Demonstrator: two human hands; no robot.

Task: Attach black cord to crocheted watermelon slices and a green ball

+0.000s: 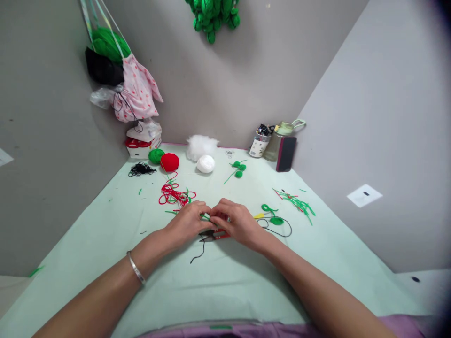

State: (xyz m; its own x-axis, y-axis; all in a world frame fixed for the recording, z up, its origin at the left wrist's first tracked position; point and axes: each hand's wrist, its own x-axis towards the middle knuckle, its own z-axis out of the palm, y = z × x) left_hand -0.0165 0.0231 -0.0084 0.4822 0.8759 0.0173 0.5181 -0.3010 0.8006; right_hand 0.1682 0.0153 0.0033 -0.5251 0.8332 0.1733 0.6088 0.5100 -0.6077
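Observation:
Close together above the table's middle, my left hand [188, 221] and my right hand [239, 223] pinch a small piece of green yarn work [205, 217]. Most of it is hidden by my fingers. A black yarn strand [200, 253] trails below my left hand onto the table. Red-handled thread snips [220, 234] lie just under my fingers, partly covered. Right of my right hand are a flat green crocheted piece [276, 220], a green yarn ring [269, 208], a yellow-handled tool [259, 216] and a loop of black cord [291, 230].
Loose red yarn [172, 193], a red ball [169, 162], a white ball [206, 164] and stuffing [200, 146] sit beyond. Green scraps [298, 203] lie right. A phone [286, 155] leans on a bottle [273, 148] beside a can [259, 144]. Black yarn [141, 169] lies left.

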